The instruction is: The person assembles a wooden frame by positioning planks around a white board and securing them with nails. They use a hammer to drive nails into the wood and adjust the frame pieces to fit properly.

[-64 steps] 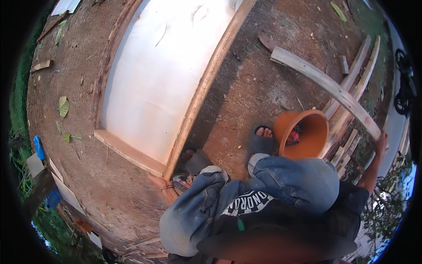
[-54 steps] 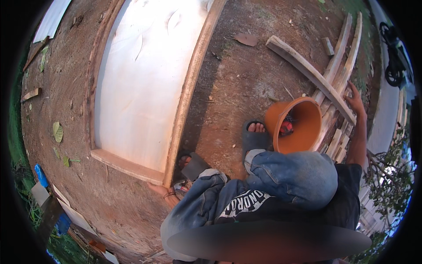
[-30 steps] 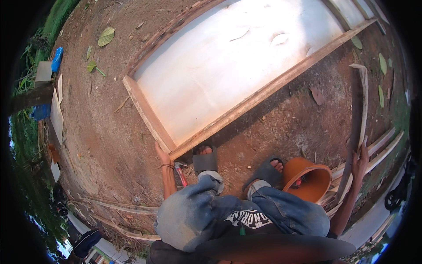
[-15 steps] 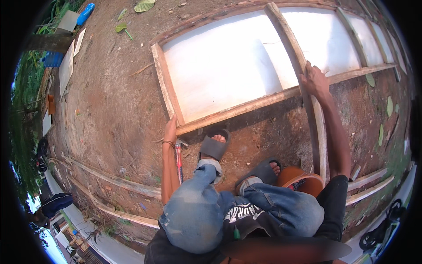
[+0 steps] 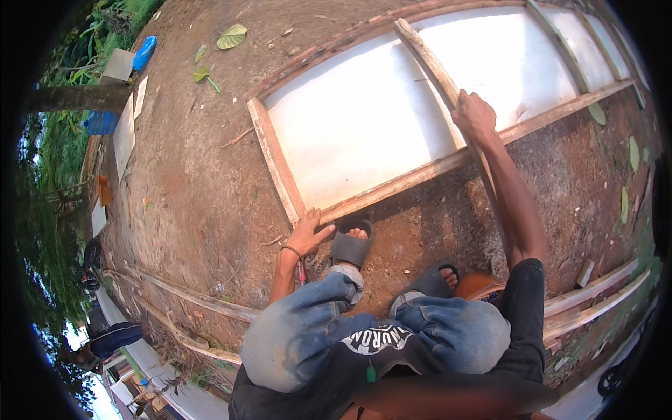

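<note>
A long wooden frame (image 5: 392, 183) with a white panel (image 5: 350, 119) inside it lies in front of me. My left hand (image 5: 306, 234) rests at its near left corner, fingers apart and thumb stretched out. Across the frame runs a loose wooden batten (image 5: 428, 61), slanting from the far rail over the near rail toward my right side. My right hand (image 5: 474, 117) is closed around this batten, just above the near rail. Beside my left wrist shows the red handle of a hammer (image 5: 302, 271); my left hand hides its head.
An orange bucket (image 5: 473, 285) sits by my right knee, partly covered. Wooden strips (image 5: 203, 299) lie on the ground at left, others (image 5: 591, 294) at right. Farther left are pale boards (image 5: 124, 138) and a blue container (image 5: 103, 122). Another person (image 5: 115, 339) is at lower left.
My right hand has shifted left, swinging the batten's far end left along the frame. My left hand has loosened from the corner and spread its fingers. The view has shifted slightly.
</note>
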Action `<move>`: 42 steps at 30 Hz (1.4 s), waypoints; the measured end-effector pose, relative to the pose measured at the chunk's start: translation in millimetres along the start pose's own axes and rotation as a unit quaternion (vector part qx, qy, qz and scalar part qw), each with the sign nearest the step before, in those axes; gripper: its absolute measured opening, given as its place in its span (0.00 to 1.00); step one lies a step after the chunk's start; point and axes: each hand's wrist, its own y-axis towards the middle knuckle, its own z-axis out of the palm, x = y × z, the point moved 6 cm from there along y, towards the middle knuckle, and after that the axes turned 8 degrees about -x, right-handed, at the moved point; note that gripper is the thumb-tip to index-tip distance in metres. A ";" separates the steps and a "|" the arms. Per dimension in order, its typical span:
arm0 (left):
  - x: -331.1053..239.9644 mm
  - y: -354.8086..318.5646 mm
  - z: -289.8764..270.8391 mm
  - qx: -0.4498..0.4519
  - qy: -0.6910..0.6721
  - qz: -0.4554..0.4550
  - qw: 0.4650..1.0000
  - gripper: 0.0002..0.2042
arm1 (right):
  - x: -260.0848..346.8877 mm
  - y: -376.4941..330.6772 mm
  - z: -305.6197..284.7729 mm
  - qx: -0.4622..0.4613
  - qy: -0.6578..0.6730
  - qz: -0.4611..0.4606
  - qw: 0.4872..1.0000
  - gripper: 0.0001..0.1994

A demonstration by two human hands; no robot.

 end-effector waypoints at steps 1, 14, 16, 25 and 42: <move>-12.6 -1.8 12.7 0.017 0.059 -0.002 0.998 0.48 | -2.7 2.9 2.7 0.005 0.006 0.008 1.000 0.16; -8.0 4.9 26.0 0.078 0.142 0.056 0.985 0.52 | -15.5 34.3 14.9 -0.049 0.044 -0.017 0.998 0.14; -10.4 11.3 21.9 0.080 0.132 0.052 0.987 0.51 | -15.5 34.4 9.8 -0.048 0.049 -0.008 0.998 0.14; 4.7 -2.5 28.7 0.051 0.060 0.076 0.994 0.53 | -36.3 54.4 7.4 -0.045 0.031 0.000 0.998 0.12; 2.4 2.4 20.5 0.061 -0.014 0.048 0.997 0.49 | -60.7 40.3 -0.7 -0.087 0.104 0.030 0.990 0.16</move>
